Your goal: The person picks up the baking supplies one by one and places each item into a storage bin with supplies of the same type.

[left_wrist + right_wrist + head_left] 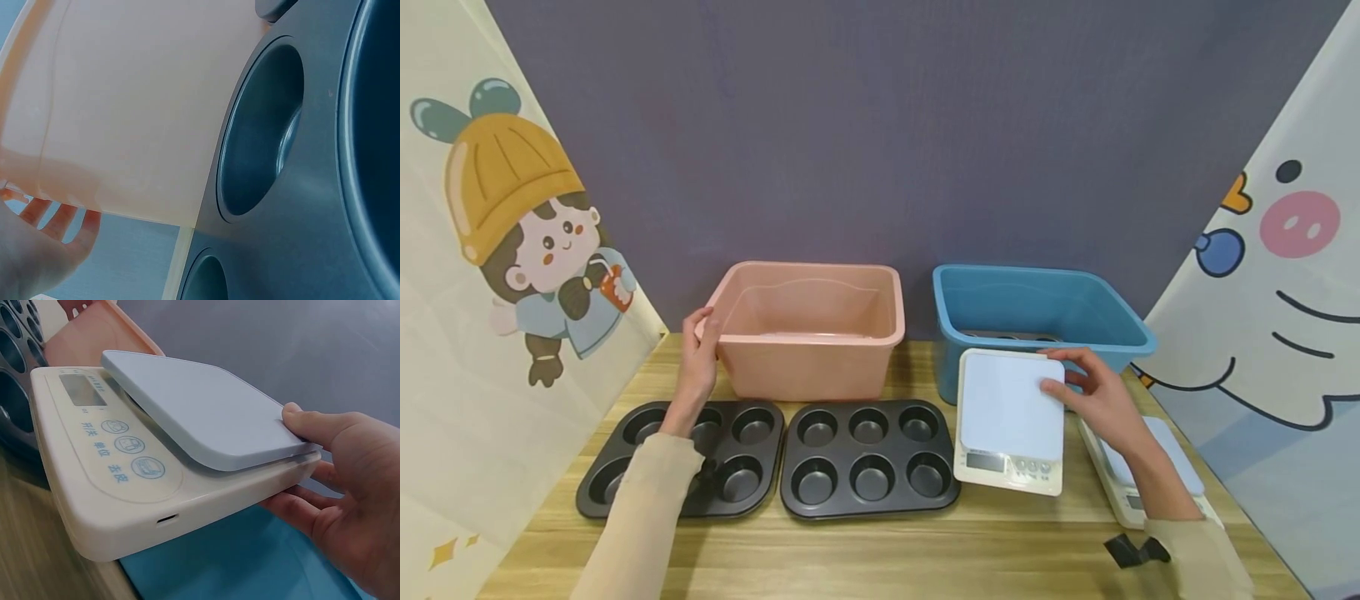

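1. Well, in the head view the right hand (pixel 1093 396) grips a white kitchen scale (pixel 1011 404) by its far right corner. That scale is off the table (pixel 820 558), tilted with its face showing, in front of the blue bin (pixel 1022 292) and near the right muffin tin (pixel 871 454). The left hand (pixel 697 367) holds the near left corner of the pink bin (pixel 808 367), which stands toward the table's back edge. A left muffin tin (pixel 722 454) lies partly behind the left sleeve (pixel 640 517), and a second scale (pixel 1176 458) rests by the table's right edge.

2. Over in the left wrist view, the left hand's fingers are bent at the pink bin's rim, their tips passing out of sight behind it. Dark muffin cups sit just beside the bin's wall.

3. From the right wrist, the thumb presses the edge of the pale top plate (pixel 206 409) while the fingers go under the cream body, spread only as wide as the scale is thick. I see a small grey display (pixel 81 390), three round buttons (pixel 129 444) with blue markings, and a narrow slot (pixel 167 519) in the side.
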`<state>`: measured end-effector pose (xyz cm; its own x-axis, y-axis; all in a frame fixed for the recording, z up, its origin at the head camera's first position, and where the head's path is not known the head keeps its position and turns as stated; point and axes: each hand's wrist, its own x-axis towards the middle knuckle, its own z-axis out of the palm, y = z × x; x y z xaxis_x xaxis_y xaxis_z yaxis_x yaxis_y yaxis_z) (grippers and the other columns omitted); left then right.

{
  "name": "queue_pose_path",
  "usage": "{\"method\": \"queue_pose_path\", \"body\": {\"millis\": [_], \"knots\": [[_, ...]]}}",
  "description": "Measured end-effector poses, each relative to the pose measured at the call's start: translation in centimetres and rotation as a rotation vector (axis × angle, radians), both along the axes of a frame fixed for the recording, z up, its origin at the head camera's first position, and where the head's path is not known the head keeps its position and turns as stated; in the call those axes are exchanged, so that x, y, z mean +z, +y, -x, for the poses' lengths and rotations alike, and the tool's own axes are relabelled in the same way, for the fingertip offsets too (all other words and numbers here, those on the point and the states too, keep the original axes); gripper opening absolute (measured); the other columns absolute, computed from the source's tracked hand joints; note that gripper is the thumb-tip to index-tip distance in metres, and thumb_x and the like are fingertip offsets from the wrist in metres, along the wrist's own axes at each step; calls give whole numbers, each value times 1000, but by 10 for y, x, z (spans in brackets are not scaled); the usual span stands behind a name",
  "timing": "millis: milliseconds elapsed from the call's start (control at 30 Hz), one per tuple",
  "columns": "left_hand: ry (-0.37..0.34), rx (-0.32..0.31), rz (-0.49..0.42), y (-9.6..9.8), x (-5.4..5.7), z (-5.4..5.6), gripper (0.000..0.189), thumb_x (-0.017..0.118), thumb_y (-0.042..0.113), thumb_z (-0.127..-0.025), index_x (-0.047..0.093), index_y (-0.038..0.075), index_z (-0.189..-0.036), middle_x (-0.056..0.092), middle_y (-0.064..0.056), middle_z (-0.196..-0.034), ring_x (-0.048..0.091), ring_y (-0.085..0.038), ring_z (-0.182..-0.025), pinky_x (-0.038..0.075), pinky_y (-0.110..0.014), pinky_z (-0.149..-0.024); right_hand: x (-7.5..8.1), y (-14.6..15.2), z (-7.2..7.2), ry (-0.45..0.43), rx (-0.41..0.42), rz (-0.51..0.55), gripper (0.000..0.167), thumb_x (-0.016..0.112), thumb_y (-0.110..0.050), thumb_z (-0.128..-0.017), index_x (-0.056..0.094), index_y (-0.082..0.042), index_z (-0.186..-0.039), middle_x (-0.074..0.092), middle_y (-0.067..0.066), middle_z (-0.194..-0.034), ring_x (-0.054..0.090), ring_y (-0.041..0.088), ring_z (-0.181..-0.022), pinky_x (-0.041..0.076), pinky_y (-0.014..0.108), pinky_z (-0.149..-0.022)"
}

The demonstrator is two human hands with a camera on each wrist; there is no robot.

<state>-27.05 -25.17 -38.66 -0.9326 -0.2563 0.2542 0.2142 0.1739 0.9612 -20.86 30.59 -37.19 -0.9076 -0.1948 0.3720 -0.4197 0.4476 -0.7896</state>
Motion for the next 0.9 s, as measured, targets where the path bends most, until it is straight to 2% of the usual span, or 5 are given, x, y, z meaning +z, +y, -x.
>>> {"method": "queue_pose_path", "body": {"millis": [233,367,467,700,900], "knots": [[8,17,1,-10,-22,19,50,38,34,-107,26,12,-151,29,-14,-154,36,-25,-134,35,-38,-108,11,-9,2,46,-39,-35,38,67,-13,-95,53,-7,-130,54,-10,-134,62,4,-97,57,25,-70],[27,32,22,-11,-25,23,51,39,38,-107,27,13,-150,30,-14,-153,36,-25,-134,34,-43,-110,17,-14,5,57,-44,-20,38,67,-12,-95,53,-7,-129,55,-9,-135,63,5,-98,56,24,-70],[32,30,13,-10,-24,22,51,39,36,-107,27,12,-150,30,-14,-153,36,-25,-135,33,-45,-112,20,-18,6,49,-33,2,37,67,-12,-95,53,-7,-130,54,-9,-136,64,5,-98,58,27,-68],[8,-1,-8,2,2,0,49,38,25,-108,25,5,-150,28,-18,-153,34,-25,-135,32,-41,-113,28,-25,12,53,-31,29,38,67,-13,-95,54,-8,-129,54,-8,-136,65,9,-97,58,27,-67],[0,2,-7,-2,-4,5,49,37,26,-108,25,6,-151,27,-17,-155,34,-25,-135,30,-44,-114,33,-31,17,65,-19,44,37,68,-13,-94,54,-7,-128,55,-11,-133,66,8,-97,58,27,-68]]}}
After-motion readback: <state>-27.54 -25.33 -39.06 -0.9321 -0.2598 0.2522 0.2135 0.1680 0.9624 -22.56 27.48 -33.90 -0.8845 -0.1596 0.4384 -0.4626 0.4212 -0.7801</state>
